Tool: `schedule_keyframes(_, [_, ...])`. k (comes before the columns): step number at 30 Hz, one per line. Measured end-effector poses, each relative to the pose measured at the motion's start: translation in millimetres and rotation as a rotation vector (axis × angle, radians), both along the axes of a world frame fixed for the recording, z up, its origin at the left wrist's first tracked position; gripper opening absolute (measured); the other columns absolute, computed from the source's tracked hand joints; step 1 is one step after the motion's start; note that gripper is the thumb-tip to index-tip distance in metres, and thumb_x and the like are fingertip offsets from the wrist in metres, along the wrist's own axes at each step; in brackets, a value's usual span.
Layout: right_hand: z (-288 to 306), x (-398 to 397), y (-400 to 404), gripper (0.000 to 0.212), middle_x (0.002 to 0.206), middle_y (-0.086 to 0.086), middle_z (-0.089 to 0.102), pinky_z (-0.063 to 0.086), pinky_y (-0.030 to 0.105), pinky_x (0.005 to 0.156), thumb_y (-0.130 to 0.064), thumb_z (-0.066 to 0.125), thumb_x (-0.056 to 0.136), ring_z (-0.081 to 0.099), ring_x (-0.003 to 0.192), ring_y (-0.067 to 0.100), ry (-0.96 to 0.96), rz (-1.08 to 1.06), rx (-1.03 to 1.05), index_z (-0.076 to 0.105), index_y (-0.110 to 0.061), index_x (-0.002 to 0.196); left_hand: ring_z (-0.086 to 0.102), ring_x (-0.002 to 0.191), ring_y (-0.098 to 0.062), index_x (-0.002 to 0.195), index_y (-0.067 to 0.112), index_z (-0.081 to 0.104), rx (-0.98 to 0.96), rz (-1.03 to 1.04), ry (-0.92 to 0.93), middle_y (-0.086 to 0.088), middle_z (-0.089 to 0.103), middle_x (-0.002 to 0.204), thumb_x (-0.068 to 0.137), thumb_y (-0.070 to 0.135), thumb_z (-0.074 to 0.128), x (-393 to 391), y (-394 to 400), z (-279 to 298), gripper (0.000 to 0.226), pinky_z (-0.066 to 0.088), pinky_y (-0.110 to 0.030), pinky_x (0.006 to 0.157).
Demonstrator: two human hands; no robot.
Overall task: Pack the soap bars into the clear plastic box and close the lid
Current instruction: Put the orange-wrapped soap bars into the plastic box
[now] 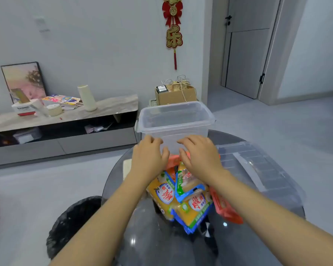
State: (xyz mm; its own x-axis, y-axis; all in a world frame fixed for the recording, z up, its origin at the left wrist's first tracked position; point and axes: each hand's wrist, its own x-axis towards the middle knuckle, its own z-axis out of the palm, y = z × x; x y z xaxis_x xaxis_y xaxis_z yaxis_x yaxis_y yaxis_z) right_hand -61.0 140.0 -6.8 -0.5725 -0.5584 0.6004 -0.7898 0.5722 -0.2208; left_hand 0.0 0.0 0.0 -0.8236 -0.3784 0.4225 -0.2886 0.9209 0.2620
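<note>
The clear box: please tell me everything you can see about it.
The box is clear, slightly frosted plastic, rectangular with rounded corners and a thick rim. It stands upright and open on the far side of the dark round glass table, and looks empty. A small latch shows at its left end. Its lid lies apart to the right. Both hands hover before its near wall; contact is unclear.

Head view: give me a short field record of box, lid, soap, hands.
box: clear plastic box, open, looks empty, at far edge of round dark glass table
lid: clear ribbed lid, off, lying on table right of the soap
soap: pile of yellow, blue and orange wrapped soap bars, outside box
left hand: open, over pile's far end
right hand: open, over pile's far end
</note>
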Motion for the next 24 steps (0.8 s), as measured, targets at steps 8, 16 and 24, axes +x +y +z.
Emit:
schedule_keyframes(8, [-9.2, 11.1, 20.9, 0.026, 0.111, 0.007, 0.068, 0.047, 0.029, 0.070, -0.036, 0.050, 0.078, 0.061, 0.091, 0.023, -0.788, -0.157, 0.167, 0.063, -0.022, 0.096, 0.048, 0.117, -0.033, 0.126, 0.024, 0.059, 0.282, 0.015, -0.389, -0.016, 0.057, 0.123, 0.085, 0.053, 0.049, -4.3, 2.2, -12.8, 0.052, 0.047, -0.042, 0.094])
schedule_keyframes(16, [-6.1, 17.8, 21.8, 0.034, 0.113, 0.009, 0.067, 0.051, 0.025, 0.068, -0.027, 0.063, 0.078, 0.062, 0.090, 0.019, -1.042, -0.116, 0.125, 0.062, -0.013, 0.109, 0.043, 0.118, -0.028, 0.129, 0.022, 0.056, 0.307, -0.027, -0.167, -0.015, 0.052, 0.121, 0.084, 0.037, 0.058, 2.1, 4.2, -24.9, 0.048, 0.041, -0.037, 0.095])
schedule_keyframes(24, [-3.8, 24.5, 16.1, 0.062, 0.137, 0.015, 0.053, 0.048, 0.037, 0.099, -0.006, 0.063, 0.082, 0.056, 0.118, 0.030, -1.175, -0.248, -0.268, 0.042, -0.012, 0.140, 0.035, 0.127, -0.027, 0.129, 0.021, 0.056, 0.316, -0.084, 0.050, -0.013, 0.046, 0.130, 0.084, 0.035, 0.061, 27.9, 6.5, -22.6, 0.047, 0.038, -0.036, 0.101])
